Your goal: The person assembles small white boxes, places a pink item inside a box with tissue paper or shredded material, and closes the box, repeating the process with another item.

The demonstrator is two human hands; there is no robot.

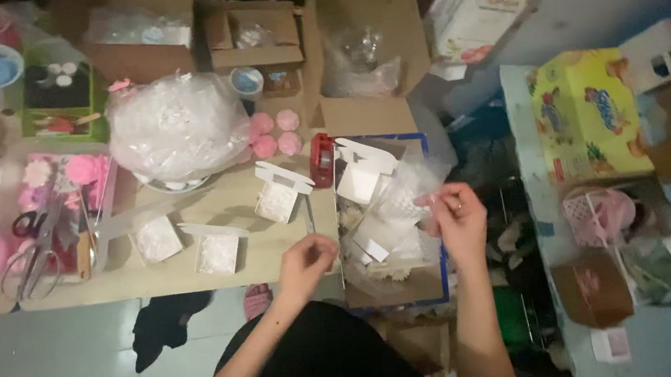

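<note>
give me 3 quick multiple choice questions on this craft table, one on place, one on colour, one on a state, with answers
1. Where are the scissors?
A. table's left side
B. in the blue-edged box
C. on the floor

2. What colour is the tape dispenser?
A. green
B. red
C. white

3. How does the right hand stand?
A. flat on the table
B. fingertips pinching a clear wrapper
C. gripping the scissors

Answers: 1 A, they lie beside the pink flowers. 2 B, its body is red. 3 B, the fingers meet on clear film above the blue-edged box.

Glossy clear plastic bag (177, 126), matt brown cardboard boxes (254, 29).
</note>
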